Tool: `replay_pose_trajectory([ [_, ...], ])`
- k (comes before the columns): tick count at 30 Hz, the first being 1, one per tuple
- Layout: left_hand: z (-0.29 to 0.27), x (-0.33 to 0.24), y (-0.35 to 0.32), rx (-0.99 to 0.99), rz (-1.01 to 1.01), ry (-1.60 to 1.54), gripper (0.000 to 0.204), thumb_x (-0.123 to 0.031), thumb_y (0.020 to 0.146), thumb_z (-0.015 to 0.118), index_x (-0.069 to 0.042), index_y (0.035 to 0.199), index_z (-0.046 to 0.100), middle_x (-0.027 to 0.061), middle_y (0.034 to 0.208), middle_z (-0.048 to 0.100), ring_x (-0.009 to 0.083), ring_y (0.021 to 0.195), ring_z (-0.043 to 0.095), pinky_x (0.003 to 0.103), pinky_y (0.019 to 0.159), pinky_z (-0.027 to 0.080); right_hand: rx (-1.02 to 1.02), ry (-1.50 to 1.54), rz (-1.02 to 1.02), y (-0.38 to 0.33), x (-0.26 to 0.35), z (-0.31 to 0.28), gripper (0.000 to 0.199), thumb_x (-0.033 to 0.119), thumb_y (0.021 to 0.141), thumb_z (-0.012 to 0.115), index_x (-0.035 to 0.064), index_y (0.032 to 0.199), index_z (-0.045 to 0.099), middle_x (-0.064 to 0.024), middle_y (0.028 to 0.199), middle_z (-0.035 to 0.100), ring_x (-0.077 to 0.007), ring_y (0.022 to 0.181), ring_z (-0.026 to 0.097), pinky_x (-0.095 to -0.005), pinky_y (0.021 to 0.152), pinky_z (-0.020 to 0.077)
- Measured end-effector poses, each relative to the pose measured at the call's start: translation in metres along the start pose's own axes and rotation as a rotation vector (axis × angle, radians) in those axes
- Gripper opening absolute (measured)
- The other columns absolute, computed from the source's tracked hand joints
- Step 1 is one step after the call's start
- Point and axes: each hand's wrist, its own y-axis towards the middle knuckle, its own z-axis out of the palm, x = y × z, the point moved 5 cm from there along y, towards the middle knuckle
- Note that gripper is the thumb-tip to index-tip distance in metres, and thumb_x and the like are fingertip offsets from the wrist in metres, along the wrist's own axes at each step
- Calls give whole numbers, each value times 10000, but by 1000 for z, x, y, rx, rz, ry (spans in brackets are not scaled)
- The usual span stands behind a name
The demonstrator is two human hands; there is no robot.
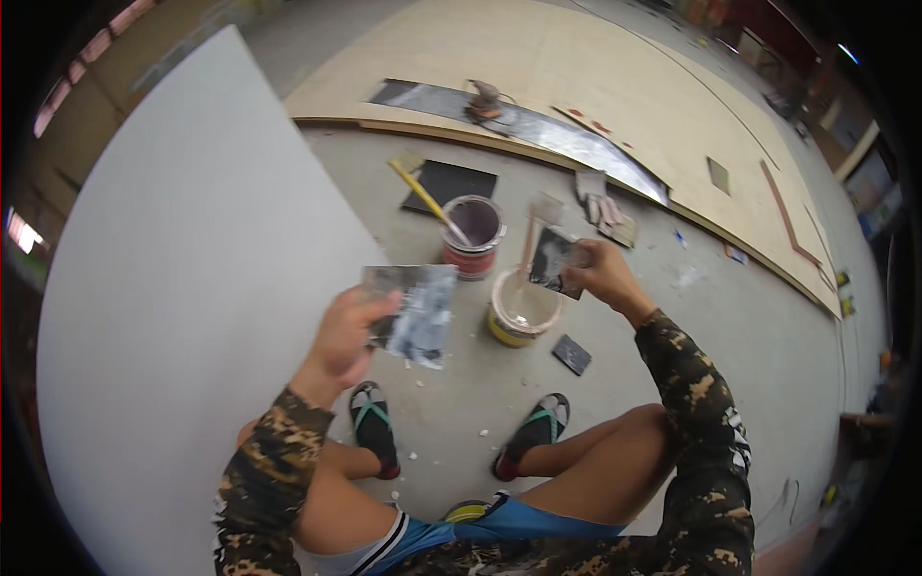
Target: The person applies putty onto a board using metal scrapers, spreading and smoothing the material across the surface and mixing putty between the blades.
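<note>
My left hand [338, 331] grips a thin, square spreader plate [423, 315] by its left side, its grey face smeared with white paste. In my right hand [610, 274] is a smaller dark spreader plate [551, 261], also streaked with white, tilted above a pail. That open pail [516, 332], yellow on the outside, has pale paste on its inner wall. A stick-handled tool [531, 228] stands in it, partly hidden by the dark plate. Beyond it, a red can [471, 261] holds a yellow-handled brush or stirrer [423, 190].
A large white panel [192, 288] fills the left side. Wide plywood sheets [538, 58] lie ahead, carrying a sander-like tool [490, 108] on a metallic strip [595, 154]. Work gloves [603, 209], a black sheet [449, 185] and a small dark block [572, 354] are on the floor.
</note>
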Motion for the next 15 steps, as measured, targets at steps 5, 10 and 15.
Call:
replay_pose_trajectory([
  [5, 18, -13, -6, -35, 16, -77, 222, -100, 959, 561, 31, 1133, 604, 78, 1057, 668, 153, 980, 634, 309, 877, 495, 203, -394, -34, 7, -45, 38, 212, 136, 695, 614, 26, 849, 710, -240, 743, 645, -388, 689, 647, -445, 661, 518],
  [10, 9, -11, -10, -100, -24, -74, 260, -84, 964, 535, 65, 1173, 571, 108, 1089, 663, 182, 978, 647, 322, 884, 503, 471, -723, -84, 23, -70, 106, 183, 107, 714, 615, 69, 843, 738, -188, 845, 691, -366, 823, 678, -452, 741, 538],
  [15, -1, -7, -13, -144, -55, -92, 257, -81, 962, 536, 67, 1168, 577, 115, 1087, 668, 187, 969, 653, 329, 865, 515, 636, -827, -246, 34, -107, 174, 147, 91, 757, 634, 45, 849, 740, -176, 878, 709, -343, 822, 695, -433, 736, 554],
])
